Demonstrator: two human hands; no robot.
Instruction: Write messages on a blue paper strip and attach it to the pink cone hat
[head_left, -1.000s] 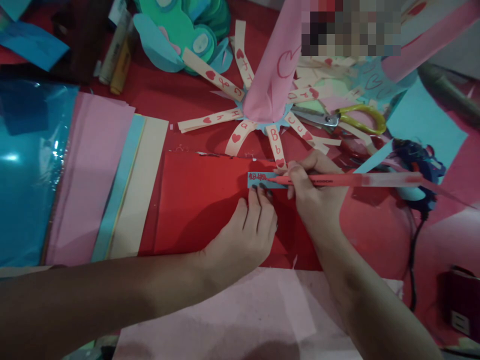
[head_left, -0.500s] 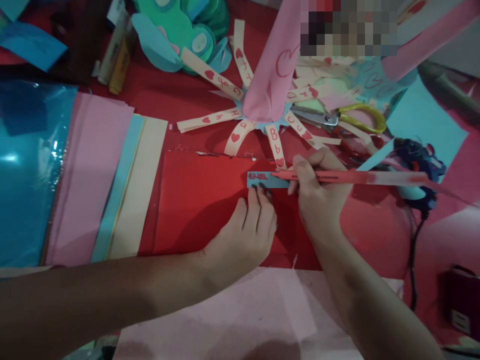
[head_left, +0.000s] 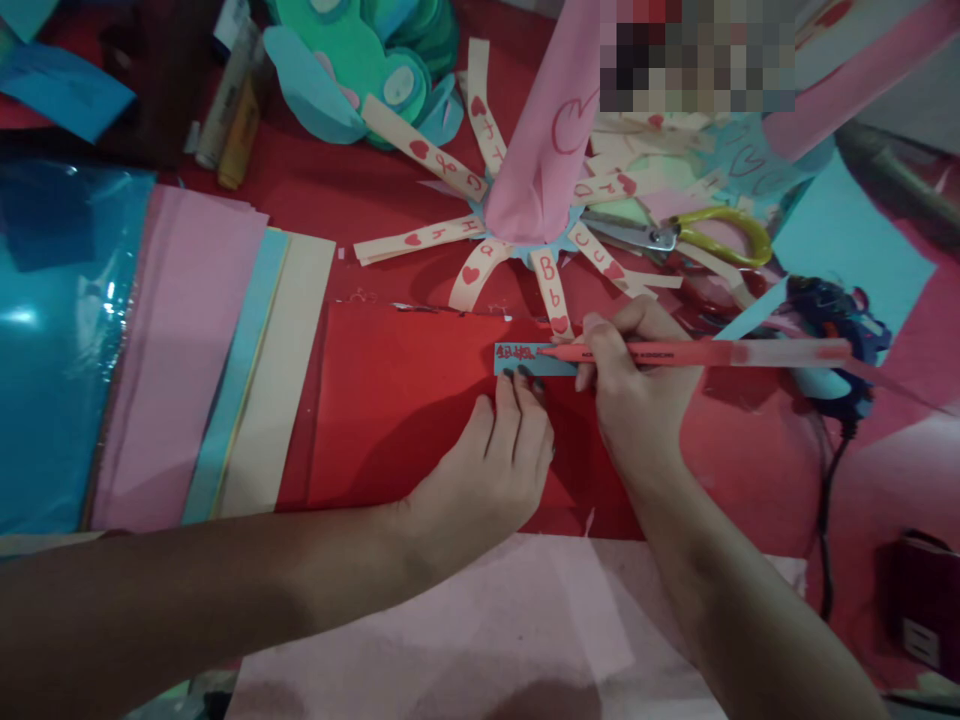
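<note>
A small blue paper strip (head_left: 556,366) lies on a red sheet (head_left: 397,400), with red handwritten characters on its left part. My left hand (head_left: 495,455) rests on the red sheet, fingers stretched out, their tips at the strip's lower edge. My right hand (head_left: 637,380) is closed around a red marker pen (head_left: 690,353), whose tip touches the strip just right of the characters. Right above stands a pink paper tube (head_left: 536,150) with cream paper strips fanning out from its base, bearing red letters and hearts.
Pink sheets (head_left: 176,350) and cream sheets (head_left: 281,370) lie at left beside a shiny blue packet (head_left: 52,400). Scissors with yellow handles (head_left: 724,232) lie behind my right hand. A dark corded tool (head_left: 847,330) is at right. Green paper cutouts (head_left: 337,50) sit at the back.
The marker tip has shifted slightly right along the blue strip, and a small new red mark shows beside the characters. My left hand has stayed still.
</note>
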